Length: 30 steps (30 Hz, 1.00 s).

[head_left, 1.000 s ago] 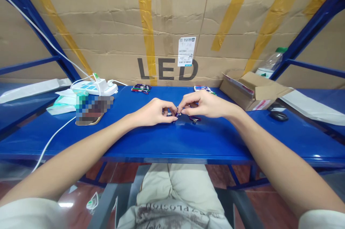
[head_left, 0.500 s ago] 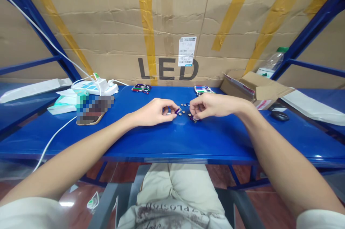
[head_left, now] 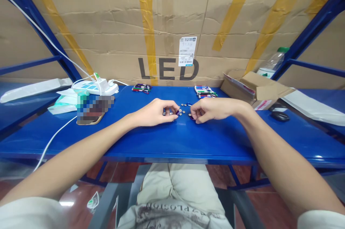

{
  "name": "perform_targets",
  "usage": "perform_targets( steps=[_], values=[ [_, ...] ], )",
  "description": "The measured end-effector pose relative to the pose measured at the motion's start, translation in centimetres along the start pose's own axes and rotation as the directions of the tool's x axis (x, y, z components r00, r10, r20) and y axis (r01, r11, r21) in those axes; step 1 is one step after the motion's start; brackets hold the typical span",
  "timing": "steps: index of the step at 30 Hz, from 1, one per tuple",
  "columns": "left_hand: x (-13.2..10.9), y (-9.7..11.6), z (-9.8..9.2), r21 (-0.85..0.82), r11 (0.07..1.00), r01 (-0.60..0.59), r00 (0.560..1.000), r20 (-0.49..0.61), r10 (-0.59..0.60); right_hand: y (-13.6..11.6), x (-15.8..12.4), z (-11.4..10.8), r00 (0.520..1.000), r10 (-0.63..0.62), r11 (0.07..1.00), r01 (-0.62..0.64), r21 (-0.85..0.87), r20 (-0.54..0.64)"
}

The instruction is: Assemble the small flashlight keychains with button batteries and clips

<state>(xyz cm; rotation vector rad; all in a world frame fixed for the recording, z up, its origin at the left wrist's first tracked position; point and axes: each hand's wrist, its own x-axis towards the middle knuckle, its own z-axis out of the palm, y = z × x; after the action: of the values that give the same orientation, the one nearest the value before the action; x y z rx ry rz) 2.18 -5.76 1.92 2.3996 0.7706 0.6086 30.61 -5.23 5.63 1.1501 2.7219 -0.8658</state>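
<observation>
My left hand (head_left: 161,112) is closed in a pinch on a small purple metal tube (head_left: 178,112), mostly hidden by the fingers. Between my hands several small round silver discs, like button cells (head_left: 183,112), lie on the blue table (head_left: 178,139). My right hand (head_left: 202,110) is lowered to the table with its fingers bent together. What it pinches is hidden, though a bit of purple metal shows by the fingertips. A small blue clip (head_left: 189,104) lies just beyond it.
Behind my right hand lies a row of coloured metal tubes (head_left: 205,92), with another bunch (head_left: 141,88) at back left. A power strip (head_left: 94,86) and phone (head_left: 93,114) are left. An open carton (head_left: 258,89) and black mouse (head_left: 279,115) are right. A large cardboard box (head_left: 113,35) stands behind.
My right hand has shifted slightly, its fingers curling further and covering more of the purple piece beneath. In my left hand, the tube has tipped down and shows less.
</observation>
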Motion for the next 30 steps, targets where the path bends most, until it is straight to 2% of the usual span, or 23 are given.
perform_targets(
  steps=[3,6,9,12,16,22,30],
  values=[
    [0.0,0.1,0.0,0.004,1.0,0.004,1.0,-0.004,-0.004,-0.2,0.0,0.0,1.0,0.006,1.0,-0.006,0.008,0.01],
    [0.0,0.1,0.0,0.006,1.0,0.008,1.0,-0.003,-0.008,-0.6,-0.2,0.0,0.999,-0.012,1.0,0.012,0.019,-0.031],
    [0.0,0.0,0.1,0.006,1.0,0.009,1.0,0.003,-0.009,-1.1,-0.2,-0.1,0.988,-0.086,0.993,0.095,0.07,-0.125],
    [0.0,-0.2,0.1,0.003,1.0,0.003,1.0,0.008,-0.003,-1.3,0.0,0.2,0.953,-0.148,0.973,0.188,0.132,-0.263],
    [0.0,-0.2,0.2,-0.001,1.0,-0.004,1.0,-0.014,0.004,-1.3,0.7,0.9,0.912,-0.137,0.948,0.233,0.215,-0.386],
    [0.1,0.0,0.2,-0.01,1.0,-0.004,0.999,-0.047,0.003,-1.2,1.2,1.3,0.874,-0.147,0.939,0.27,0.211,-0.464],
    [0.2,-0.5,0.3,0.031,0.999,-0.01,0.998,-0.063,0.012,-1.2,1.1,1.1,0.871,-0.136,0.949,0.252,0.192,-0.472]
  ],
)
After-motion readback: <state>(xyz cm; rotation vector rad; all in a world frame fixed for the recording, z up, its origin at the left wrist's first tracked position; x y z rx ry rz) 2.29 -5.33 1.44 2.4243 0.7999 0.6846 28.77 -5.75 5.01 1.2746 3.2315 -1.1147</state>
